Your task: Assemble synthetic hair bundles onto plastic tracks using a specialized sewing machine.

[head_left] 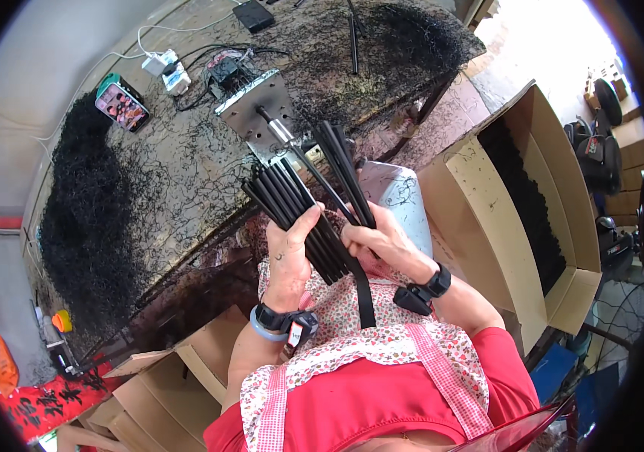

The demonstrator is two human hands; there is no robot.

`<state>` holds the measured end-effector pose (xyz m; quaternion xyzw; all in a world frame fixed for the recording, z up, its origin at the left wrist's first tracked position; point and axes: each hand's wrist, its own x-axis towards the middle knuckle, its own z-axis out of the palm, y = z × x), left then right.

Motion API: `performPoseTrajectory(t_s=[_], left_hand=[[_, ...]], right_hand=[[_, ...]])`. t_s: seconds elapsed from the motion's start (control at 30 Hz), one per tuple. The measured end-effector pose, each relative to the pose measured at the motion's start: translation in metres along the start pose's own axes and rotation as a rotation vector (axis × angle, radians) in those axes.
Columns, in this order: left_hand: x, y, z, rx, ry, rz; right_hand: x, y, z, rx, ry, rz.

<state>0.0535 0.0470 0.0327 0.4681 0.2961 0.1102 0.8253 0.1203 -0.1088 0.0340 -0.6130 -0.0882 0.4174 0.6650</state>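
Observation:
My left hand [290, 252] is closed round a fanned row of several thin black tubes [276, 192], its thumb lying across them. Closed as well, my right hand [388, 239] grips a few more black tubes [343, 158] that point up and away. Between the two bundles a slim metal rod [311, 167] runs from a small motor's chuck [280, 132]; its near end is hidden by my right hand. A steel bracket [250, 109] carries the chuck at the table's edge. Below my hands, a flat black strip [365, 301] hangs over my flowered apron [337, 316].
Curly black shavings cover the table [186, 177], heaped at left [84, 203] and far right [420, 38]. A phone [122, 107] and a power strip [175, 75] lie there. At right stands a cardboard box [480, 218] of black pieces; another box [163, 392] sits lower left.

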Motion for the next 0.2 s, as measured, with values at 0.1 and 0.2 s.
performPoseTrajectory(t_s=[0.1,0.2], left_hand=[[0.005,-0.001,0.002,0.038,-0.018,0.027],[0.005,-0.006,0.012,0.003,-0.028,-0.004]], right_hand=[[-0.011,0.003,0.002,0.058,-0.004,0.017],[-0.022,0.005,0.005,0.016,0.000,-0.012]])
